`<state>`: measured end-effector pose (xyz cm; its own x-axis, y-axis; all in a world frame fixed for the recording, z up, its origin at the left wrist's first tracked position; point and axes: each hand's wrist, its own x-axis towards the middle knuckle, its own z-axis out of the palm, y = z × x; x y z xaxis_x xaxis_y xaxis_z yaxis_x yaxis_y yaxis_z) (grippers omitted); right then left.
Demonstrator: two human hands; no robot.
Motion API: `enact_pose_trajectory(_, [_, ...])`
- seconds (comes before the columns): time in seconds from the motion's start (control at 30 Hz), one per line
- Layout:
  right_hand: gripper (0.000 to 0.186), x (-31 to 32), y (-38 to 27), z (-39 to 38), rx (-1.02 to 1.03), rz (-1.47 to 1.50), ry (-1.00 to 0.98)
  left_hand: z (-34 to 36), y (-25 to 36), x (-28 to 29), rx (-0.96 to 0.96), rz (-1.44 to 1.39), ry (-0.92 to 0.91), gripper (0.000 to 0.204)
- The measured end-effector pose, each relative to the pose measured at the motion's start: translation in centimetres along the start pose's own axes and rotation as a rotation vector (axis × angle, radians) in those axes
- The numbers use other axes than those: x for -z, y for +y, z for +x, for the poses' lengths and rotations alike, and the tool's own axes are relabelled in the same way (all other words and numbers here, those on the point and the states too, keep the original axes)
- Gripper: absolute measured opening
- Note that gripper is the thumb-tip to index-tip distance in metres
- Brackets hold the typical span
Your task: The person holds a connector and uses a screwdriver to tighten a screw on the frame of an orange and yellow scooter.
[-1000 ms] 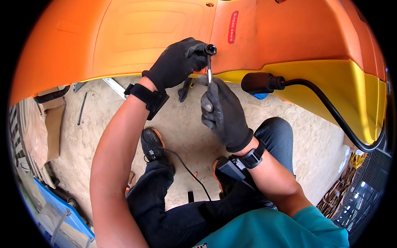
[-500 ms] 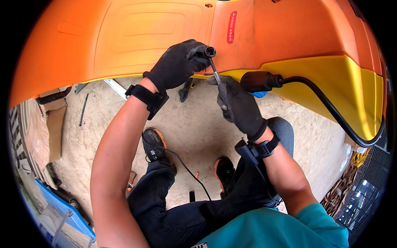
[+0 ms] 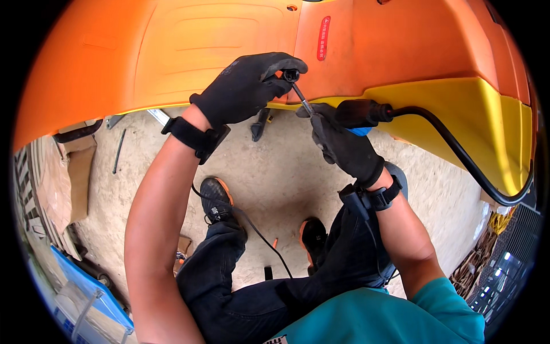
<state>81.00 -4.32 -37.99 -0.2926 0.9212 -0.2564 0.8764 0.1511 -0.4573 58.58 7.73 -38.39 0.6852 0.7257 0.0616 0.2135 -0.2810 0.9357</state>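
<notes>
My left hand (image 3: pixel 240 86), in a black glove, has its fingers closed round a black socket (image 3: pixel 291 75) on the head of a ratchet wrench, just in front of an orange panel (image 3: pixel 195 51). My right hand (image 3: pixel 344 146), also gloved, grips the lower end of that wrench's steel handle (image 3: pixel 303 100), which slants down to the right. Close beside my right hand is a black fitting (image 3: pixel 361 113) on a curved black tube (image 3: pixel 458 149), in front of the panel's yellow lower part (image 3: pixel 487 132). A red label (image 3: pixel 323 37) is on the orange panel.
Below are the concrete floor (image 3: pixel 269 172), my shoes, a thin cable and a dark rod (image 3: pixel 119 151). Cardboard (image 3: pixel 77 180) and a blue board (image 3: pixel 86 286) lie at the left. A dark grille (image 3: pixel 498 269) and crumpled brown material (image 3: pixel 470 269) are at the right.
My right hand has moved right and slightly up, tilting the wrench handle further to the right. My left hand has shifted a little, its fingers curling further over the socket.
</notes>
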Motion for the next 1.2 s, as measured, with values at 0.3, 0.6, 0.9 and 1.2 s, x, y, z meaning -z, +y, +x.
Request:
enact_pose_trajectory(0.3, [0.036,2.6,-2.3,-1.2,-0.412,1.081,-0.127,0.7,0.3,-0.4,0.024,0.073,-0.049,0.033])
enact_pose_trajectory(0.6, [0.031,0.0,-2.0,-2.3,-0.375,1.405,-0.116,0.9,-0.8,1.3,-0.017,-0.072,-0.046,0.037])
enact_pose_trajectory(0.9, [0.033,-0.2,-1.8,-1.7,-0.294,1.36,-0.14,1.4,-0.7,2.1,0.034,-0.225,0.025,0.037])
enact_pose_trajectory(1.2, [0.028,0.2,-2.1,-2.0,-0.244,1.312,-0.15,1.3,0.2,1.2,0.114,-0.2,0.078,0.022])
